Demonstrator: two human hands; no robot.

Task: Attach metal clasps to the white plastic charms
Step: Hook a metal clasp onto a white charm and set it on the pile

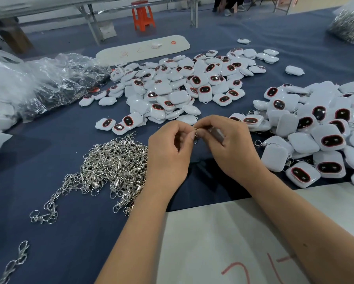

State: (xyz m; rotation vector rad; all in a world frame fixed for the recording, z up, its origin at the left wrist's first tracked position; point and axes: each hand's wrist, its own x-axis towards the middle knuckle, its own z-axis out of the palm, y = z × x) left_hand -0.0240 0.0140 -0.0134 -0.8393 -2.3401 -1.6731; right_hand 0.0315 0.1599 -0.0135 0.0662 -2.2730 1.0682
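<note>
- The counter [49,232], draped in dark blue cloth, filled most of the frame, with a white sheet [223,242] marked in red at the lower right.
- A spread of white plastic charms [172,85] with dark, red-rimmed faces lay at upper centre; a second heap of charms [315,136], several already carrying clasps, sat at the right edge.
- Crumpled clear plastic bags [55,78] lay at the upper left.
- A tangled pile of metal clasps [114,160] rested left of centre, touching the left wrist; these looked light, stiff and slippery, likely to snag one another, so best lifted singly by the ring.
- The left hand [168,152], knuckles up and fingers curled, pinched a small clasp [195,134] at centre frame.
- The right hand [229,144], fingers curled, met it fingertip to fingertip; its grip closed round a charm [218,134], mostly hidden and blurred. The charm seemed hard, smooth and light, best held by its body with the loop exposed.
</note>
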